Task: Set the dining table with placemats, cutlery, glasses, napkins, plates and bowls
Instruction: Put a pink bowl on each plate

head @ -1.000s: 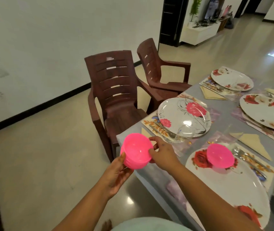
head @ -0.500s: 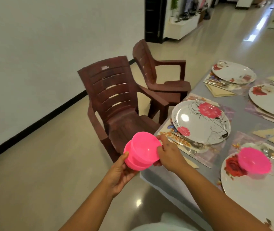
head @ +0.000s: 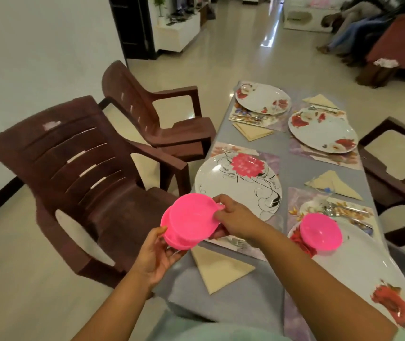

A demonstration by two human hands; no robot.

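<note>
Stacked pink bowls (head: pixel 189 221) held off the surface's (head: pixel 292 168) left edge, left hand (head: pixel 156 255) cupping beneath, right hand (head: pixel 236 219) fingers pinching the top rim: separate one bowl cleanly, then centre it on the flowered plate (head: pixel 238 183).

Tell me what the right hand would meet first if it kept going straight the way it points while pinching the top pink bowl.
The right hand points left toward the stacked pink bowls it already pinches; past them, probably the near brown chair, though depth is unclear.
</note>
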